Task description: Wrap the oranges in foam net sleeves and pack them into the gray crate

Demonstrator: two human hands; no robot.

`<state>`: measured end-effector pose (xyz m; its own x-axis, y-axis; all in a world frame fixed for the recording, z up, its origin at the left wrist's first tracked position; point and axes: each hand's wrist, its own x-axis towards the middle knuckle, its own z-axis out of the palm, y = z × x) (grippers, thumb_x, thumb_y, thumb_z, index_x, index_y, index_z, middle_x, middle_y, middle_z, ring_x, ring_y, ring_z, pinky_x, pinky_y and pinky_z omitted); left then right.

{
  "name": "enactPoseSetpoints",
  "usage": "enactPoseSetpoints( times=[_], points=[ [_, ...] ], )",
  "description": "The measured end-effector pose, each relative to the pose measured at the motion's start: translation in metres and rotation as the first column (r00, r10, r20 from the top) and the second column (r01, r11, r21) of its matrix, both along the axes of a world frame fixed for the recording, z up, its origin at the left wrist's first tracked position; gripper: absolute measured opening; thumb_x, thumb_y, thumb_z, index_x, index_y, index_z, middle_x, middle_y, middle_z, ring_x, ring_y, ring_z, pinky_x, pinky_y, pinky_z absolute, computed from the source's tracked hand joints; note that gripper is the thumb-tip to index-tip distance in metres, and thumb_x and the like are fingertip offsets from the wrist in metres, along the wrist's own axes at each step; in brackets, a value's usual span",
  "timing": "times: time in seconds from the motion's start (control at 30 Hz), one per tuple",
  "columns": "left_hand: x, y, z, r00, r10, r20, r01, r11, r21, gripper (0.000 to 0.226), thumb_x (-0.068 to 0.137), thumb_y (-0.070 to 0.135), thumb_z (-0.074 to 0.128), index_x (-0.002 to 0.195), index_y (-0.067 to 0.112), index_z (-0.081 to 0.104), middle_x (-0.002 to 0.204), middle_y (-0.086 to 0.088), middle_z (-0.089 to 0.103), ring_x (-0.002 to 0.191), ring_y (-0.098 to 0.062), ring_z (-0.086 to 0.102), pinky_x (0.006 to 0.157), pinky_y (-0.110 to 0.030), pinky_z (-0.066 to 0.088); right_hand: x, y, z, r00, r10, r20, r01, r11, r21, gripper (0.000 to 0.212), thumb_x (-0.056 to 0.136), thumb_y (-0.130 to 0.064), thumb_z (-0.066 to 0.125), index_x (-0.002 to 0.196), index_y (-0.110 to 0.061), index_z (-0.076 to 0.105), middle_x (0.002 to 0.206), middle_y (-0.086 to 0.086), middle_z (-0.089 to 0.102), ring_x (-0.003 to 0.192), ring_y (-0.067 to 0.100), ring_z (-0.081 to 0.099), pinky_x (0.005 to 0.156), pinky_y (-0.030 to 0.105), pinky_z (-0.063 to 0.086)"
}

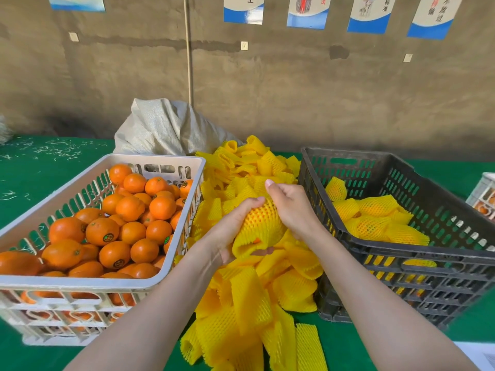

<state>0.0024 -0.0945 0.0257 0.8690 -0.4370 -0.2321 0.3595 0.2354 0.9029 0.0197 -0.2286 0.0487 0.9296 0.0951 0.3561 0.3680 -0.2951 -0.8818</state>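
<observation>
Between the two crates I hold an orange inside a yellow foam net sleeve (258,226); a bit of orange skin shows at the sleeve's lower opening. My left hand (230,231) grips it from the left and below. My right hand (290,207) grips its upper right side, thumb raised. A white crate (150,281) on the left is full of bare oranges (128,210). The gray crate (396,253) on the right holds several sleeved oranges (375,215).
A heap of loose yellow foam sleeves (254,303) lies on the green table (40,172) between the crates and under my hands. A pale woven sack (166,127) stands behind it. Part of another crate (484,194) shows at the right edge.
</observation>
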Motion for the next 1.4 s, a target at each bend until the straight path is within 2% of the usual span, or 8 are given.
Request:
enactPoseSetpoints(
  times=[0.17,0.33,0.47,0.7,0.93,1.07,1.27,1.4],
  points=[
    [-0.004,0.0,0.006,0.996,-0.086,-0.015,0.085,0.996,-0.039,0.057,0.066,0.052,0.06,0.106,0.011,0.061,0.079,-0.014,0.072,0.063,-0.026,0.069,0.05,-0.032,0.055,0.007,-0.008,0.01,0.936,0.155,-0.316,-0.133,0.987,0.09,0.05,0.096,-0.03,0.049,0.089,0.019,0.052,0.076,0.028,0.048,0.078,0.027,0.05,0.066,0.035,0.039],
    [0.0,-0.008,0.004,0.987,0.145,-0.072,-0.155,0.977,-0.149,0.031,0.078,0.05,0.059,0.093,0.023,0.064,0.084,-0.012,0.073,0.078,-0.029,0.068,0.06,-0.037,0.055,0.006,-0.001,0.0,0.947,0.023,-0.32,0.062,0.966,0.253,0.044,0.093,-0.046,0.048,0.08,-0.005,0.06,0.078,0.011,0.06,0.074,0.017,0.059,0.068,0.03,0.047],
    [0.006,-0.008,0.005,0.923,0.383,-0.044,-0.385,0.916,-0.115,0.031,0.09,0.053,0.046,0.097,0.026,0.06,0.087,-0.005,0.068,0.083,-0.02,0.061,0.06,-0.029,0.045,-0.007,0.01,-0.023,0.843,0.138,-0.52,0.145,0.873,0.466,0.071,0.067,-0.077,0.043,0.112,-0.026,0.063,0.111,0.005,0.068,0.102,0.024,0.064,0.085,0.045,0.054],
    [-0.003,-0.016,0.004,0.941,0.339,-0.001,-0.329,0.911,-0.247,0.046,0.082,0.058,0.055,0.111,0.025,0.07,0.11,-0.004,0.072,0.1,-0.022,0.068,0.083,-0.039,0.054,-0.015,0.027,-0.027,0.913,-0.389,-0.126,0.404,0.81,0.425,0.036,0.094,-0.035,0.051,0.066,-0.012,0.047,0.065,0.007,0.046,0.065,0.019,0.042,0.062,0.038,0.039],
    [0.0,-0.011,0.007,0.952,0.291,-0.092,-0.305,0.894,-0.328,0.028,0.082,0.041,0.058,0.096,0.019,0.068,0.084,-0.005,0.073,0.07,-0.018,0.071,0.059,-0.029,0.055,-0.013,0.019,-0.016,0.981,-0.163,-0.108,0.195,0.862,0.469,0.047,0.095,-0.025,0.051,0.082,0.02,0.049,0.073,0.021,0.045,0.069,0.03,0.043,0.068,0.039,0.036],
    [-0.001,-0.013,0.009,0.951,0.284,-0.122,-0.308,0.884,-0.351,0.027,0.086,0.041,0.054,0.095,0.019,0.067,0.081,-0.007,0.072,0.075,-0.021,0.068,0.064,-0.031,0.054,-0.015,0.016,-0.016,0.991,-0.089,-0.102,0.128,0.854,0.505,0.05,0.094,-0.024,0.051,0.088,0.025,0.045,0.081,0.015,0.046,0.079,0.027,0.044,0.07,0.04,0.036],
    [-0.001,-0.021,0.006,0.903,0.419,-0.091,-0.428,0.862,-0.271,0.019,0.091,0.043,0.052,0.094,0.028,0.062,0.08,-0.003,0.071,0.078,-0.019,0.066,0.064,-0.03,0.052,-0.017,0.018,-0.019,0.946,-0.042,-0.321,0.253,0.714,0.653,0.021,0.092,-0.025,0.055,0.087,-0.006,0.065,0.076,0.003,0.063,0.075,0.021,0.06,0.069,0.034,0.05],
    [0.002,-0.02,0.008,0.82,0.564,0.094,-0.555,0.825,-0.11,0.023,0.09,0.044,0.059,0.073,0.028,0.06,0.066,0.011,0.066,0.072,-0.009,0.06,0.057,-0.025,0.045,-0.02,0.013,-0.024,0.806,0.241,-0.54,0.243,0.697,0.674,0.032,0.089,-0.051,0.05,0.087,-0.025,0.069,0.086,0.005,0.073,0.077,0.02,0.069,0.065,0.032,0.052]
  ],
)
